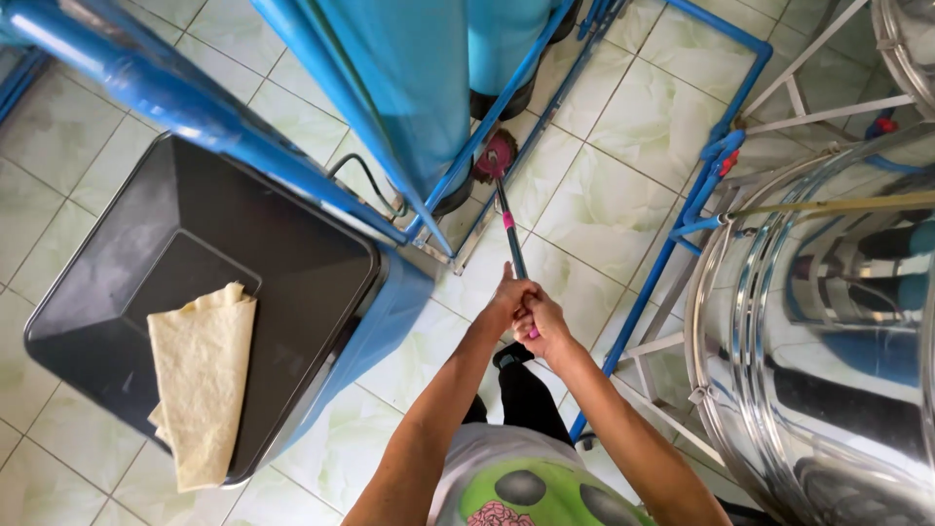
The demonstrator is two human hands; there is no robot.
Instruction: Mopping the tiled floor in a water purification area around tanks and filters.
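Note:
My left hand [505, 295] and my right hand [542, 322] both grip the near end of a long mop handle [511, 237], dark with a pink band. The left hand sits slightly higher on the handle than the right. The pink mop head [496, 156] rests on the pale green tiled floor [604, 195], next to a blue metal frame [506, 107] under a large blue tank [419, 68].
A black-lidded blue bin [292, 263] stands at left with a cream cloth [200, 375] draped over its lid. A large shiny steel tank [828, 321] fills the right side. Blue pipes [706, 185] and white frame bars [808, 107] run between them.

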